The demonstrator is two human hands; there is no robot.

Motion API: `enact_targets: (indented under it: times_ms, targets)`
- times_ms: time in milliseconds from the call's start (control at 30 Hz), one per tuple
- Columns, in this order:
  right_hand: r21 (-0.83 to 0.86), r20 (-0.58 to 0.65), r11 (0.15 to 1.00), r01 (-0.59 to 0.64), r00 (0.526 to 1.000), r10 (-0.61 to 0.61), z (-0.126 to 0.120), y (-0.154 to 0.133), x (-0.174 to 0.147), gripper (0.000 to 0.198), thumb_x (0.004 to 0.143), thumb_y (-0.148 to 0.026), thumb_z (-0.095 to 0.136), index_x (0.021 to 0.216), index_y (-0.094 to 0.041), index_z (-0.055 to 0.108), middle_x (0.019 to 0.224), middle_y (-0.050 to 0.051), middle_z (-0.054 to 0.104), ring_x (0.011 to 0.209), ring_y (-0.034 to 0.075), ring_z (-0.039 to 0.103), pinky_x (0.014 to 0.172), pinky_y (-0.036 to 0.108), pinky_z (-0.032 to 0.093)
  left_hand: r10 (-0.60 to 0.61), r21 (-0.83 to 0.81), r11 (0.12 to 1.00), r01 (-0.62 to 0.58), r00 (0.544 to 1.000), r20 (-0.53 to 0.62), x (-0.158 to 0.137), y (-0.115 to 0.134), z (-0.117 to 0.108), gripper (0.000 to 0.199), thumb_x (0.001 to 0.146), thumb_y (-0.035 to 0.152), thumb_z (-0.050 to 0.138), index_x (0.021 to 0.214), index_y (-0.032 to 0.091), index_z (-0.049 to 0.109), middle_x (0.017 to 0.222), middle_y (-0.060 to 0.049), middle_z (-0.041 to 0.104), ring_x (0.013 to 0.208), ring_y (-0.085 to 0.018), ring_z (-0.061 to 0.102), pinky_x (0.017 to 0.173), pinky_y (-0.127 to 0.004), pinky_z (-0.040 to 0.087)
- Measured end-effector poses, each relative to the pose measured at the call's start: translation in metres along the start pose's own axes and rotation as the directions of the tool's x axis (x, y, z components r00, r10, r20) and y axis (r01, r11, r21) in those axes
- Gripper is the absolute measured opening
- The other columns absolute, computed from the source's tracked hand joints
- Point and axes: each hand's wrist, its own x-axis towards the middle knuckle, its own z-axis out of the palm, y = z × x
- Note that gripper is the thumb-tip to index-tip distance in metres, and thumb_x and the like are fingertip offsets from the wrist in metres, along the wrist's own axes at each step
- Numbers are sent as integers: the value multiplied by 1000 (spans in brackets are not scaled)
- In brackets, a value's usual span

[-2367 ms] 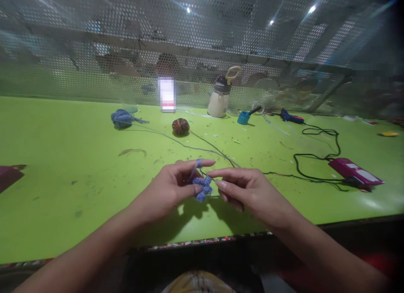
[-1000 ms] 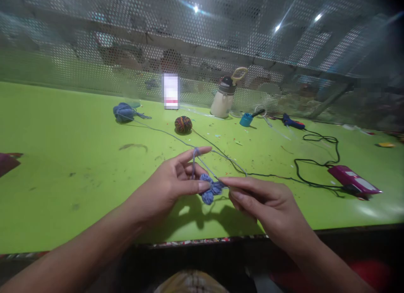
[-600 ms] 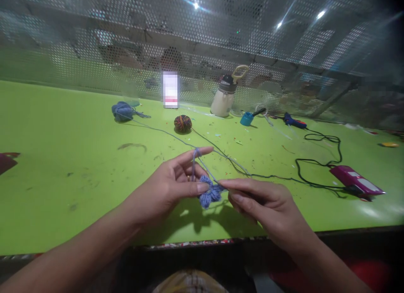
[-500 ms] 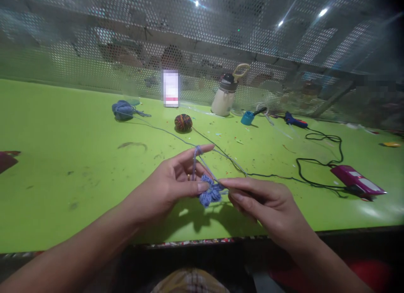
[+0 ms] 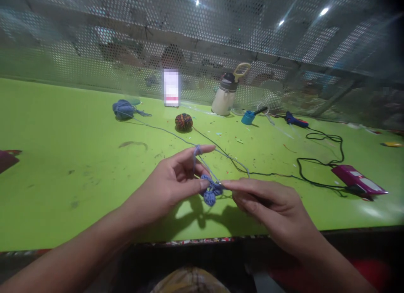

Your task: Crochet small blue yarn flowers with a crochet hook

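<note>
Between thumb and fingers, my left hand [image 5: 178,175] pinches a small blue crochet piece [image 5: 209,197] with rounded, petal-like lobes. Blue yarn [image 5: 196,151] wraps my raised left index finger and runs down to the piece. My right hand [image 5: 268,200] is closed at the piece's right edge, gripping a crochet hook [image 5: 218,183]; only its small shiny tip shows, and my fingers hide the rest. A trailing strand leads back across the table to a blue yarn ball [image 5: 123,109] at the far left.
Behind my hands sit a dark multicoloured yarn ball [image 5: 183,122], a lit phone [image 5: 171,88], a pale bottle [image 5: 223,100] and a teal container [image 5: 248,118]. At right lie a blue glue gun [image 5: 296,120], a black cord and a purple packet [image 5: 358,179]. A perforated metal screen [image 5: 132,40] stands along the back.
My right hand has shifted slightly right, and the shiny hook tip now shows at the piece. The crochet piece has tilted a little in my left fingers.
</note>
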Motion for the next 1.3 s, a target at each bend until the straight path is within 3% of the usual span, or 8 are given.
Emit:
enact_targets:
  times_ms: [333, 833, 1000, 1300]
  targets:
    - [-215, 60, 977, 5, 998, 8, -7, -11, 4, 37, 90, -11, 54, 115, -31, 72, 90, 0, 77, 71, 12, 69, 64, 22, 54, -7, -51, 999, 6, 1000, -16, 1, -2, 0, 50, 82, 15, 73, 127, 31, 60, 86, 4, 64, 80, -9, 60, 78, -22, 49]
    - [-265, 46, 960, 89, 996, -79, -7, -17, -2, 42, 91, -6, 51, 121, -31, 66, 94, -2, 75, 77, 12, 67, 66, 22, 50, 51, -74, 996, -53, 998, -24, 1, -3, 0, 50, 78, 13, 77, 123, 29, 64, 85, 3, 66, 78, -9, 62, 75, -19, 51]
    - [-384, 79, 901, 202, 979, -186, -1, -14, -8, 49, 91, -2, 43, 130, -28, 58, 80, 1, 64, 66, 13, 60, 55, 24, 44, 128, -45, 990, -130, 990, -61, 0, -6, 0, 47, 77, 12, 77, 118, 31, 68, 85, 3, 66, 79, -10, 62, 76, -21, 53]
    - [-602, 215, 731, 320, 947, -237, -6, -19, -10, 57, 87, -2, 39, 139, -22, 48, 79, 4, 58, 63, 18, 57, 53, 30, 41, 149, 9, 989, -149, 983, -105, -4, -2, 3, 39, 77, 12, 77, 110, 32, 71, 82, 3, 69, 77, -10, 64, 75, -20, 55]
